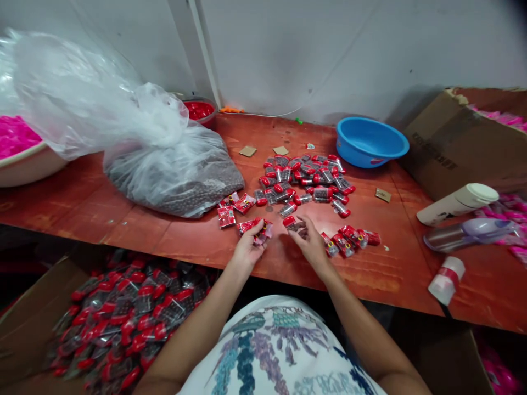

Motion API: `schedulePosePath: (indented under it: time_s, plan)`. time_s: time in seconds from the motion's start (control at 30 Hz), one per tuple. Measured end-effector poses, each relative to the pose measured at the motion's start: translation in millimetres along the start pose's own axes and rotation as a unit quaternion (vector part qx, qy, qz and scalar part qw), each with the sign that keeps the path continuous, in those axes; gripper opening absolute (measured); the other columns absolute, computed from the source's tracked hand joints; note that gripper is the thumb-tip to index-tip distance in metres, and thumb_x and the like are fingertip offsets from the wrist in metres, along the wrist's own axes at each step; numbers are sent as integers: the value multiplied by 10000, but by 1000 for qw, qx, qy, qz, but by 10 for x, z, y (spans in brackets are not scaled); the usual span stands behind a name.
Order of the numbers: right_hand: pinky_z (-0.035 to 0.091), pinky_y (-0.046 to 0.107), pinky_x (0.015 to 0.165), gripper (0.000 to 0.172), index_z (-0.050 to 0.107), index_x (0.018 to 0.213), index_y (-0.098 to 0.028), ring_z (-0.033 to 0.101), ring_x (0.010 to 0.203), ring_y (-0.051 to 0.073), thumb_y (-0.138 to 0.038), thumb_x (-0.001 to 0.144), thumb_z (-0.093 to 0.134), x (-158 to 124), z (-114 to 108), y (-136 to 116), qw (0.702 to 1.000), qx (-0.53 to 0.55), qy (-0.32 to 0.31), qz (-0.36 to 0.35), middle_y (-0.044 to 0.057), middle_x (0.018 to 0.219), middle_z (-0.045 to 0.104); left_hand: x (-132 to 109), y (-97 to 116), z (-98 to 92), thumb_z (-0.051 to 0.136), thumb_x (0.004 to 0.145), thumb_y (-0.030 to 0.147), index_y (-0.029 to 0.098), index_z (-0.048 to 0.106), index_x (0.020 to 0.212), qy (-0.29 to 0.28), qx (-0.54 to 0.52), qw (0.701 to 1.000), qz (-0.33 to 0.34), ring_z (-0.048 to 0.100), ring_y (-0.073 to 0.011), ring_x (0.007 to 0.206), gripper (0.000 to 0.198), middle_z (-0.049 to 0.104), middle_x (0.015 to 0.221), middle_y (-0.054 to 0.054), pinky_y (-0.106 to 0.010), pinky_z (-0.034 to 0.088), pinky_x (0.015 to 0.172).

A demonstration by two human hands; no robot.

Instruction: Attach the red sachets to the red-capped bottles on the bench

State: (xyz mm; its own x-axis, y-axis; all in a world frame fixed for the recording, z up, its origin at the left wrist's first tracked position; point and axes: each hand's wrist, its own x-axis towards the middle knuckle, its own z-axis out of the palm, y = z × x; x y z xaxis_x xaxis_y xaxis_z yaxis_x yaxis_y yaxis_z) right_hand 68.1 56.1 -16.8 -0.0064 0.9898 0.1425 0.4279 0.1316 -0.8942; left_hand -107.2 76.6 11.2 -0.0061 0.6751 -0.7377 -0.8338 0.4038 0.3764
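Observation:
Near the table's front edge, my left hand (250,247) is closed on some red printed plastic packets (261,232). A little to its right, my right hand (309,241) grips a small clear container with a red cap (290,221) between thumb and fingers. More red packets (226,216) lie just beyond my left hand, and another group of filled red packets (345,243) sits right of my right hand. Ahead of both hands spreads a pile of red-capped clear containers (307,176) with dark contents.
A tied clear bag of dark beads (181,175) slumps at the left. A blue basin (366,144) and a cardboard box (432,137) stand at the back right. Bottles (461,203) lie at the right. Below the table, a carton holds many red-capped containers (123,312).

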Motion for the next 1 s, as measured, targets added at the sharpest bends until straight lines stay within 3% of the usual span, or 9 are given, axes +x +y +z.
schedulePosePath:
  time_s: [0.1, 0.23, 0.53, 0.87, 1.0]
  plan:
    - [490, 276, 731, 428, 498, 1248, -234, 588, 829, 157, -316, 837, 588, -186, 23, -180, 996, 86, 4, -7, 49, 1062, 600, 19, -52, 20, 616, 790, 41, 116, 608, 742, -12, 2, 1000, -4, 660, -131, 567, 89, 678, 658, -40, -244, 575, 553]
    - [492, 295, 755, 361, 564, 1190, -245, 584, 913, 186, -289, 832, 584, -282, 16, -334, 997, 65, 20, -31, 57, 1065, 608, 19, -127, 44, 643, 763, 36, 118, 608, 726, -25, 13, 1000, 1, 646, -120, 538, 96, 671, 647, -28, -232, 574, 546]
    - [499, 312, 782, 348, 561, 1181, -249, 583, 922, 193, -278, 834, 571, -314, 14, -329, 997, 45, 61, -30, 61, 1050, 597, -73, -156, 63, 654, 752, 43, 124, 623, 719, -36, 32, 999, 20, 662, -138, 570, 92, 682, 686, -33, -257, 580, 567]
    - [484, 276, 727, 368, 604, 1165, -239, 585, 794, 159, -300, 803, 624, -412, 41, -349, 993, 118, -1, 9, 35, 1001, 631, -139, -206, 84, 662, 701, -8, 115, 628, 712, -47, 33, 996, 66, 641, -118, 557, 128, 675, 643, -13, -233, 559, 581]
    - [485, 289, 769, 361, 627, 1152, -237, 595, 857, 173, -306, 798, 632, -403, 2, -328, 988, 151, 5, 19, 42, 1045, 642, -204, -241, 44, 744, 626, 39, 120, 644, 734, -102, 66, 987, 104, 650, -125, 606, 168, 692, 687, -10, -257, 559, 644]
